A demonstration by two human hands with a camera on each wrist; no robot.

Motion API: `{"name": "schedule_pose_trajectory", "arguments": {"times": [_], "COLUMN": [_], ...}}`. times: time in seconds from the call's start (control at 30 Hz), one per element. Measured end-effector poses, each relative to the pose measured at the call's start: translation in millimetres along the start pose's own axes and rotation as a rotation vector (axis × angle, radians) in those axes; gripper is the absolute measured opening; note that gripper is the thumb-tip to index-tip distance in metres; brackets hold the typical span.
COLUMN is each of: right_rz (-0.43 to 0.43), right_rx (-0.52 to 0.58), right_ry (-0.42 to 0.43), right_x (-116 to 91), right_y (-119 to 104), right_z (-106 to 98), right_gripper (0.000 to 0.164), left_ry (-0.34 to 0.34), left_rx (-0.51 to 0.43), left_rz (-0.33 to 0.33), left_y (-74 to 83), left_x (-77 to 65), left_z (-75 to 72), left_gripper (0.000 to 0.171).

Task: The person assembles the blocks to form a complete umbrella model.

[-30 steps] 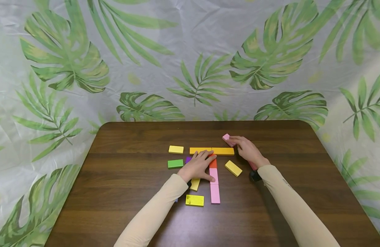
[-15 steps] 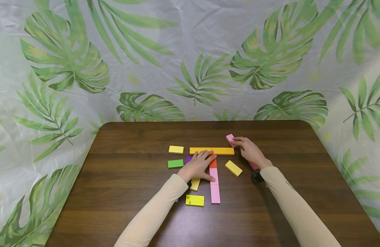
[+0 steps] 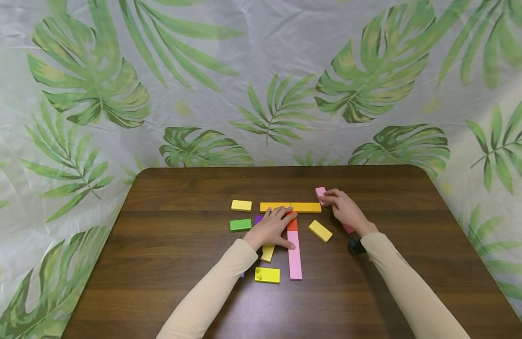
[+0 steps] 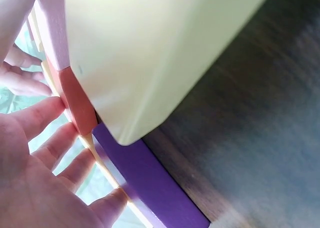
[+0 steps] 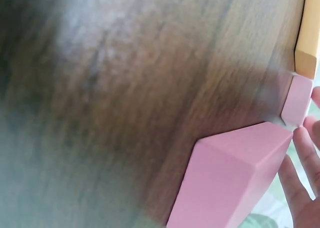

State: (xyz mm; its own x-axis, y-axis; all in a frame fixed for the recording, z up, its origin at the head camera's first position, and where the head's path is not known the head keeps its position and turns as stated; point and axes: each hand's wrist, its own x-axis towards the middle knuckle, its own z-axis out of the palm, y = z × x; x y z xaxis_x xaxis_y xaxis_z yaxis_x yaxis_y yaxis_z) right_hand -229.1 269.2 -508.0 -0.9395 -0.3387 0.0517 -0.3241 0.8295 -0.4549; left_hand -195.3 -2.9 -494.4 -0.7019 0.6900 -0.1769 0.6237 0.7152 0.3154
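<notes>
In the head view my left hand (image 3: 271, 229) lies spread over the blocks, fingers reaching the orange row (image 3: 275, 207) and the red block (image 3: 292, 224). Its thumb touches the upper of two pink blocks (image 3: 293, 239) lined up below the red one. A purple block (image 4: 145, 175) and a large pale yellow block (image 4: 135, 53) show in the left wrist view. Right of the orange row, my right hand (image 3: 347, 212) pinches a small pink block (image 3: 320, 194), its lower end close to the row's right end. Another pink block (image 5: 225, 173) lies partly hidden below that hand.
Loose on the brown table (image 3: 180, 292) are a yellow block (image 3: 241, 205), a green block (image 3: 241, 225), a tilted pale yellow block (image 3: 320, 231) and a bright yellow block (image 3: 267, 275). A blue corner peeks out by the left sleeve. A leaf-print cloth (image 3: 282, 56) hangs behind.
My right hand has drawn the small pink block rightward and slightly nearer, turning it more upright in the head view. The left hand stays where it was.
</notes>
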Motion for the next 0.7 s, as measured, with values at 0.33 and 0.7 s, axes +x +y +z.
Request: {"name": "schedule_pose_trajectory", "arguments": {"times": [0.33, 0.7], "right_rz": [0.002, -0.035], "right_rx": [0.024, 0.037], "right_ry": [-0.002, 0.032], "right_x": [-4.2, -8.8], "right_y": [-1.4, -0.5], "right_z": [0.4, 1.9], "right_gripper": [0.04, 0.043], "left_ry": [0.004, 0.007], "left_rx": [0.002, 0.001], "left_rz": [-0.001, 0.002], "left_y": [-0.8, -0.5], "left_x": [0.5, -0.3], "left_z": [0.5, 0.2], "left_gripper": [0.095, 0.094]}}
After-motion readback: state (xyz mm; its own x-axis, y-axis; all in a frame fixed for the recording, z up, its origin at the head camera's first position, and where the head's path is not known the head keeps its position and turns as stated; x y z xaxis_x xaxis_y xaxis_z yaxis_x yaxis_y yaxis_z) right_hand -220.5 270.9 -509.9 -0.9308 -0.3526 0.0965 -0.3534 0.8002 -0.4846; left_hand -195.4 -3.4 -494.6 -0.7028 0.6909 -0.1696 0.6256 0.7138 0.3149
